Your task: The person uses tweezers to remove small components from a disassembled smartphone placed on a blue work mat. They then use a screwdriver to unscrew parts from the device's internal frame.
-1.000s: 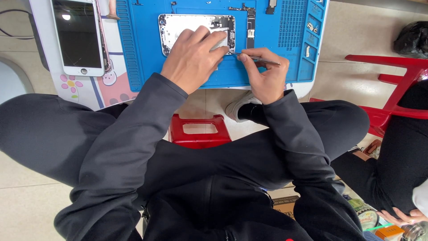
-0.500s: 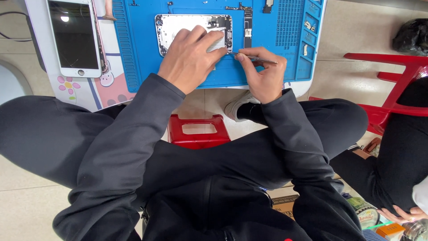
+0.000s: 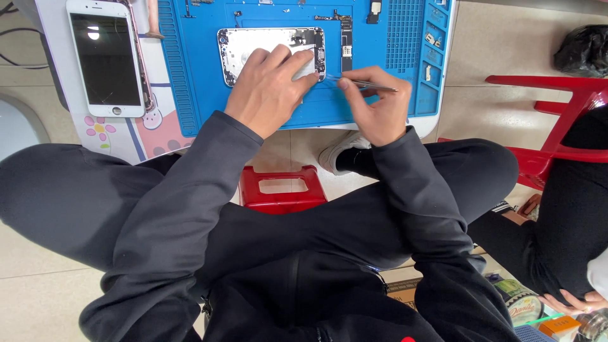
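An opened phone housing [image 3: 253, 41] lies on a blue repair mat [image 3: 196, 69]. My left hand [image 3: 269, 92] rests flat on the housing's lower right part, fingers spread over it. My right hand [image 3: 373, 104] pinches thin metal tweezers [image 3: 370, 84], their tips pointing left at the housing's right edge next to my left fingertips. A long dark circuit board [image 3: 346, 39] lies on the mat just right of the housing.
A white phone screen [image 3: 106, 58] lies face up on the table at the left. Small parts sit in the mat's right compartments [image 3: 432, 41]. A red stool [image 3: 282, 188] is between my legs. A red chair [image 3: 557, 120] and another person's leg and hand [image 3: 573, 301] are at right.
The view has shifted slightly. Both hands stay on the housing and tweezers with almost no movement.
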